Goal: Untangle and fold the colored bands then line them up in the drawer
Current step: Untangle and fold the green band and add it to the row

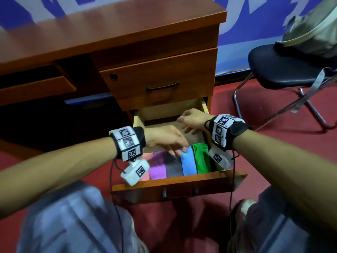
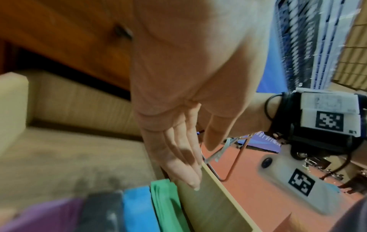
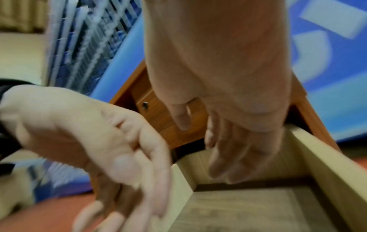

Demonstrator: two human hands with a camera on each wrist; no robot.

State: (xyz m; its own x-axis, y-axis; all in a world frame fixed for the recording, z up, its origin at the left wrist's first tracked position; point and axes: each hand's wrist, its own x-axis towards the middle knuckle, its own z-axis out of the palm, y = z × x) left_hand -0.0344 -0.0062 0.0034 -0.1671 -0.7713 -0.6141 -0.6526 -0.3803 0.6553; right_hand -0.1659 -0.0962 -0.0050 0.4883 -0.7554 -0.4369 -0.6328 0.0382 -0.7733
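The lower drawer stands pulled out. At its front, folded bands lie side by side: purple, black, blue and green. My left hand hovers over them with fingers straight and holds nothing. In the left wrist view its fingertips hang close to the drawer's right wall, just above the green band. My right hand hangs over the bare back part of the drawer, fingers loosely curled and empty. The right wrist view shows its fingers relaxed.
Above the open drawer is a shut drawer with a dark handle in the brown desk. A black chair carrying a bag stands at the right on red carpet. My knees flank the drawer front.
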